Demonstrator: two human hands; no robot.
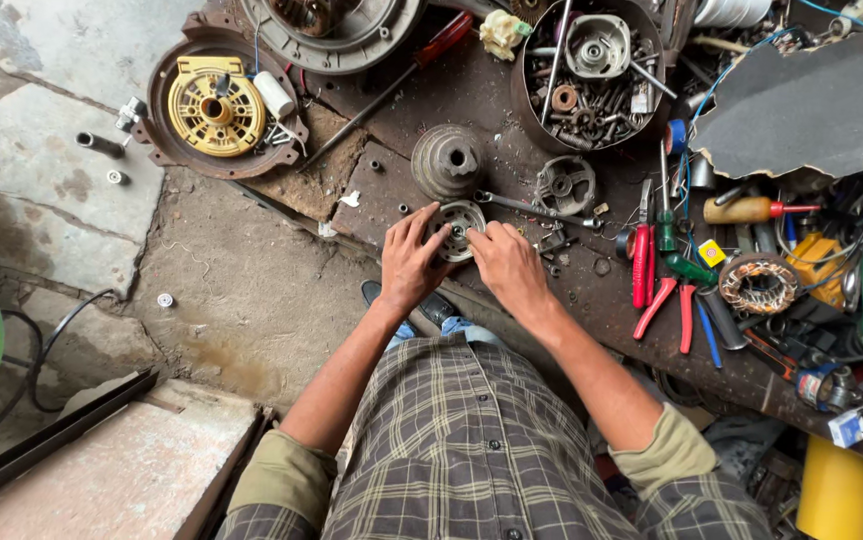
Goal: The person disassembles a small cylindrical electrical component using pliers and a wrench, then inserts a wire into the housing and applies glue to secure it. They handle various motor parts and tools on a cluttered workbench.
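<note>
Round metal motor part [458,228], near edge of dark surface [512,150]: left hand [410,262] and right hand [508,264] flank it, fingers curled onto its rim. Just behind: ribbed grey housing [448,159], spanner [527,205]. Right of it: red pliers [644,262].

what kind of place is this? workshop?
Likely a small motor or fan repair workshop. Both hands, left hand and right hand, hold a round metal motor part on a dark, worn metal workbench, beside red-handled pliers and a round tray of bolts and scrap.
</note>
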